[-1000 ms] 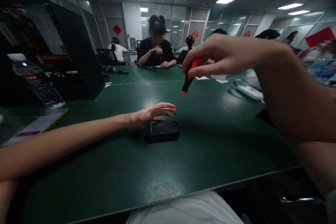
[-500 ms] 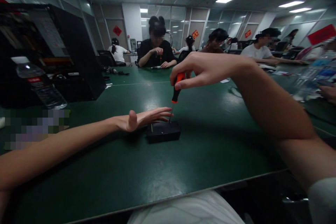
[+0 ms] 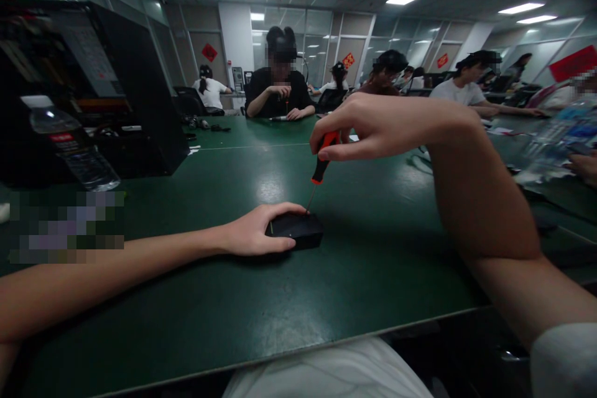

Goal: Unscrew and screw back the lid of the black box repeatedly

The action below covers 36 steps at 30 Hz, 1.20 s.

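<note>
A small black rectangular box [image 3: 305, 233] lies on the green table in front of me. My left hand [image 3: 256, 230] grips it from the left, thumb along the near side and fingers over the far side. My right hand [image 3: 354, 127] holds a screwdriver [image 3: 321, 165] by its orange and black handle, the shaft slanting down to the left. Its tip meets the far top edge of the box, close to my left fingertips. Whether the tip sits in a screw is too small to tell.
An open black computer case [image 3: 135, 93] stands at the left, with a water bottle [image 3: 77, 146] in front of it. Across the green table [image 3: 209, 317], a person [image 3: 280, 90] in black also holds a screwdriver. Clear plastic bottles [image 3: 555, 137] stand at the right.
My left hand has come down from hovering flat beside the box and closed around it. My right hand and the screwdriver have shifted slightly to the right, the tip staying at the box.
</note>
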Tool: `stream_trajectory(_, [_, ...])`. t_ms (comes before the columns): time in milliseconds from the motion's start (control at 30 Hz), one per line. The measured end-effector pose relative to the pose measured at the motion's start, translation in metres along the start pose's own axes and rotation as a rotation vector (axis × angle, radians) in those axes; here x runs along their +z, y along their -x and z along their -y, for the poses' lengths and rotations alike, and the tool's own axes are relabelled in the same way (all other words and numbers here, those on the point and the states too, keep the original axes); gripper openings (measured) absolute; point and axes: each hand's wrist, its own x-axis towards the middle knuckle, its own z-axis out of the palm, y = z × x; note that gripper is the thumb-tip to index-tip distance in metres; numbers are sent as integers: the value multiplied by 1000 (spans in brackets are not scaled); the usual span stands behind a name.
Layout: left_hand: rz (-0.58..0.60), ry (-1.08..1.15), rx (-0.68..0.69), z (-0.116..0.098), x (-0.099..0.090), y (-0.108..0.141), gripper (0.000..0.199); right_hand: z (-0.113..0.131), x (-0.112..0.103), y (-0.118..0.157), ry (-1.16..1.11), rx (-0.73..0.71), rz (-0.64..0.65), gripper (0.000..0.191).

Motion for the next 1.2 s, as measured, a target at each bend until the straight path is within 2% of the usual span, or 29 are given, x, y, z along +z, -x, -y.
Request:
stream_trajectory(333, [5, -4, -4, 5, -2, 0, 62, 16, 2, -7, 57, 34, 46, 25])
stream_trajectory(633, [-7, -21, -11, 0, -1, -2, 61, 40, 7, -38, 159, 111, -16, 21])
stream_trajectory(767, [-11, -39, -4, -1, -1, -2, 60, 26, 7, -34, 182, 192, 0, 22])
stream_trajectory(933, [8, -52, -1, 0, -2, -2, 61, 0, 0, -18, 12, 352, 120, 31])
stream_trajectory(1067, [6, -62, 4, -1, -2, -1, 60, -4, -3, -16, 0, 428, 194, 39])
stream_trajectory(1200, [1, -62, 19, 1, -1, -1, 60, -5, -1, -18, 14, 406, 167, 45])
